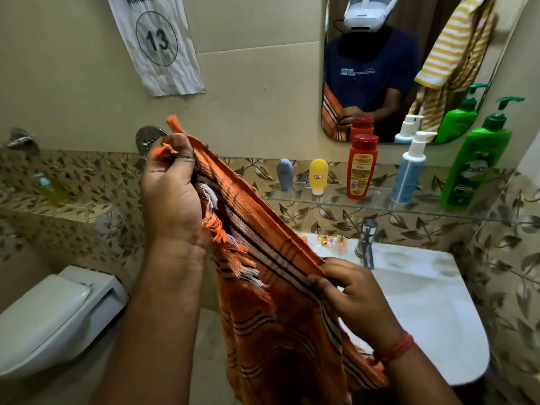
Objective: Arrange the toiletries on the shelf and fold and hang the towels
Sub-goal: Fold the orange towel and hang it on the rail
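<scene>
Our right hand point(355, 299) pinches folded edge of orange striped towel point(271, 293), low over white sink point(432, 305). Our left hand point(171, 185) grips fringed corners higher up, towel stretched taut between. Beyond, glass shelf point(377, 204) carries upright grey tube point(285, 174), yellow tube point(318, 176), red bottle point(361, 166), white pump bottle point(409, 168), green pump bottle point(474, 159). Yellow striped towel point(455, 45) hangs beside mirror point(371, 68).
</scene>
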Demonstrator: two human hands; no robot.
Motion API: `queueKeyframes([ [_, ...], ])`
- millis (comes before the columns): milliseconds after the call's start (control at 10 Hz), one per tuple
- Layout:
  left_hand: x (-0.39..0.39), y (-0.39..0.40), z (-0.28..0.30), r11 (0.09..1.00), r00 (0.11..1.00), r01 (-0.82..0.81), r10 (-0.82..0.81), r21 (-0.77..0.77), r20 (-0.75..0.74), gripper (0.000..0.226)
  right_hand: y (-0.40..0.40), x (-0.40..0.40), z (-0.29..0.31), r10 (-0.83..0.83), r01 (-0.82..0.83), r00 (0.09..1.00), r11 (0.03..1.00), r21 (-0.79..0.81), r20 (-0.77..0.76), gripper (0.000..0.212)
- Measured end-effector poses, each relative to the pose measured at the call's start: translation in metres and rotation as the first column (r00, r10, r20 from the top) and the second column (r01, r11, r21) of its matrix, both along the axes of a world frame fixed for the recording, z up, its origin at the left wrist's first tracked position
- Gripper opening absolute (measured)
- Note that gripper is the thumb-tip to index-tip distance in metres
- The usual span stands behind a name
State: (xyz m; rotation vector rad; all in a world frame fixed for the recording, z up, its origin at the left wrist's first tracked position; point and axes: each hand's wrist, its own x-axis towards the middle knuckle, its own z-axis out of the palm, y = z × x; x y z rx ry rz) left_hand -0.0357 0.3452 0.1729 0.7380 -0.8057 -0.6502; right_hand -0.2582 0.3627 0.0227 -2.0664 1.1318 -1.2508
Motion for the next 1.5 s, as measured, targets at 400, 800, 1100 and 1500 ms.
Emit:
queueKeyframes([
  [400,0.024,-0.031,-0.032,0.921,0.949,-0.312,0.312,0.232,0.038,0.02,-0.012,-0.056,0.036,0.078,-0.015,0.936,0.983,0.182,-0.344,0.028],
  [800,-0.079,-0.033,-0.072,0.709,0.262,0.459,-0.684,0.536,0.681,0.052,-0.018,-0.041,0.071,0.035,-0.015,0.995,0.981,0.193,-0.099,0.014],
  [1100,-0.094,-0.044,-0.061,0.761,0.312,0.427,-0.631,0.489,0.71,0.033,-0.028,-0.066,0.073,-0.044,0.056,0.995,0.989,0.134,-0.089,0.025],
  [1500,-0.089,-0.055,-0.062,0.666,0.21,0.49,-0.717,0.563,0.665,0.019,-0.032,-0.077,0.09,-0.04,0.021,0.929,0.998,-0.058,-0.367,0.033],
])
